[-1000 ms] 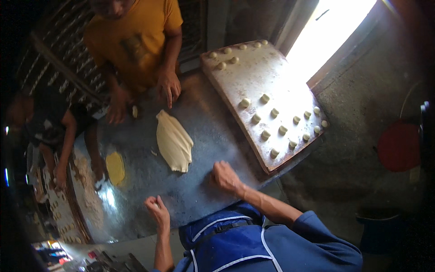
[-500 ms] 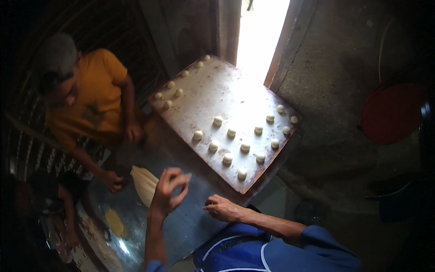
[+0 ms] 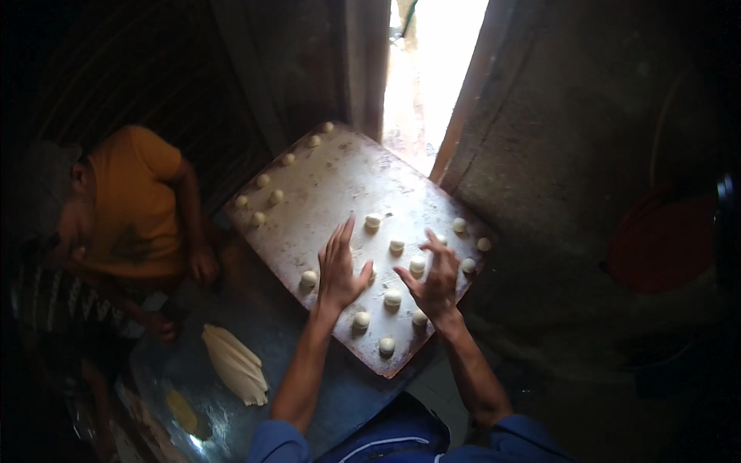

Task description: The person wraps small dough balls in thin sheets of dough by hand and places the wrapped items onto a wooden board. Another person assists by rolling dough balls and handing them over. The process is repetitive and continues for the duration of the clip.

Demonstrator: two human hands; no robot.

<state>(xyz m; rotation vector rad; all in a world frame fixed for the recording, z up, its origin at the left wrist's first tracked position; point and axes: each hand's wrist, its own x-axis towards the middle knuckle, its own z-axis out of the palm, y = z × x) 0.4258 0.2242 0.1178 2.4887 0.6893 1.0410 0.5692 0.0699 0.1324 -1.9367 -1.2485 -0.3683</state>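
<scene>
Rows of small, round, pale dough balls (image 3: 393,298) sit on a floured, light-coloured tray (image 3: 324,193). My left hand (image 3: 340,270) is over the tray with its fingers stretched out, hiding part of the rows. One dough ball shows by its thumb. To the right, my right hand (image 3: 436,278) is spread over the same group, thumb and fingers apart, partly covering some balls. Neither hand holds anything. A long, folded slab of pale dough (image 3: 235,366) lies on the dark table (image 3: 309,401), left of my left forearm.
A flat yellowish piece (image 3: 181,411) lies near the table's left end. A person in an orange shirt (image 3: 139,208) is at the left, one hand by the table. Beyond the tray is a bright doorway (image 3: 432,85); a red round object (image 3: 664,243) stands at the right.
Both hands have moved from above the table onto the tray, and their fingers have spread. Two more dough balls show beyond my hands. My view has shifted, so the tray appears lower.
</scene>
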